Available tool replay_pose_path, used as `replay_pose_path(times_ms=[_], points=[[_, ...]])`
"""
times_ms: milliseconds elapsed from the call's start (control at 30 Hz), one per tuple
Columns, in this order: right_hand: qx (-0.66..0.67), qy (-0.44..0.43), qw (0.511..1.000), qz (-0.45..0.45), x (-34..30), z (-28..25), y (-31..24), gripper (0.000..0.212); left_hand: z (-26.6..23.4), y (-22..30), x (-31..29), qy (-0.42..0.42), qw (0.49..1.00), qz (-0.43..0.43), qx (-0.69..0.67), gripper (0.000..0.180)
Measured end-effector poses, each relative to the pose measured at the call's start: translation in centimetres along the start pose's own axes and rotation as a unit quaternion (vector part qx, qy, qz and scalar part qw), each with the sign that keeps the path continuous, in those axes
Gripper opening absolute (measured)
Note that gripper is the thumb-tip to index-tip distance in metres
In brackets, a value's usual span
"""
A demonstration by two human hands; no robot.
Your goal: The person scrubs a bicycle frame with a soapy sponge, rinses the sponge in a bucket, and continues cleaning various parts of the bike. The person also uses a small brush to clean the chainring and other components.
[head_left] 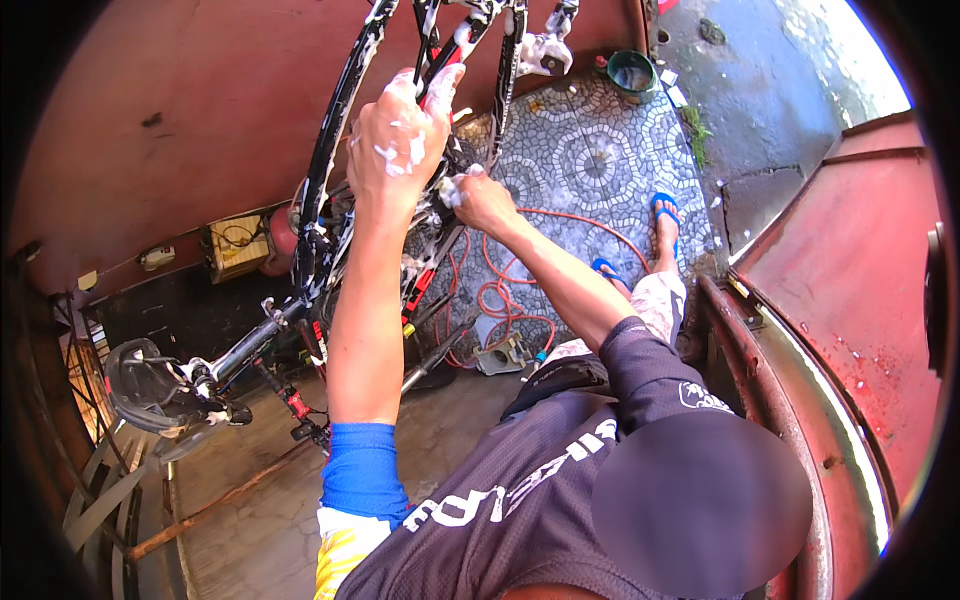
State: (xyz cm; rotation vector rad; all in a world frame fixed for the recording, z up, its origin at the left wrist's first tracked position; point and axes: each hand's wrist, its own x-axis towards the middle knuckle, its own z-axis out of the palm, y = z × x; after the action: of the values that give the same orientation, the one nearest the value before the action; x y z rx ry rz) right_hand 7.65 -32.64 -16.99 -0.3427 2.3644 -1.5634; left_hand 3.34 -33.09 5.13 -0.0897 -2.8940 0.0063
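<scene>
The person's own soapy hand (400, 135), on the blue-sleeved forearm, is clenched around a foam-covered frame tube of the bicycle (330, 210), which hangs tilted, saddle (150, 395) low at left. Just right, a co-worker's hand (480, 198) presses a foamy sponge (452, 188) near the hub. An orange hose (505, 295) coils on mosaic paving; a green bucket (633, 75) stands beyond.

Glossy black bicycle frame (330, 150) upper centre, flecked with white foam; rough pebble-mosaic paving (590, 160) beside wet, dull concrete (770, 90) upper right; matt, chalky red wall (180, 100) upper left; smooth orange hose (510, 290) centre.
</scene>
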Motion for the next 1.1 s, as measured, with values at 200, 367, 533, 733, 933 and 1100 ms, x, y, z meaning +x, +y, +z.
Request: replay_pose_path(times_ms=[200,367,533,733,933,1100], points=[[0.050,0.058,0.996,-0.041,-3.5,3.1,3.0,0.039,-0.4,1.6,1.0,0.032,0.999,0.000,0.006,0.054],[0.119,0.302,0.937,-0.132,-2.0,-9.4,8.8,0.031,-0.6,0.7,0.0,0.010,1.000,-0.018,0.018,0.054],[-0.036,0.458,0.872,-0.167,5.4,-20.6,6.7,0.019,0.0,1.1,0.6,0.032,0.999,0.007,0.007,0.053],[0.083,0.262,0.960,-0.056,3.4,-13.9,9.2,0.028,0.5,0.6,0.4,0.097,0.994,0.029,0.031,0.048],[-0.031,0.404,0.893,-0.196,4.6,-16.4,4.8,0.042,-0.4,1.3,0.5,0.009,0.999,-0.032,0.024,0.047],[-0.010,0.440,0.897,-0.049,6.0,-21.5,9.6,0.040,-0.3,1.3,0.8,0.023,0.999,-0.018,0.045,0.044]])
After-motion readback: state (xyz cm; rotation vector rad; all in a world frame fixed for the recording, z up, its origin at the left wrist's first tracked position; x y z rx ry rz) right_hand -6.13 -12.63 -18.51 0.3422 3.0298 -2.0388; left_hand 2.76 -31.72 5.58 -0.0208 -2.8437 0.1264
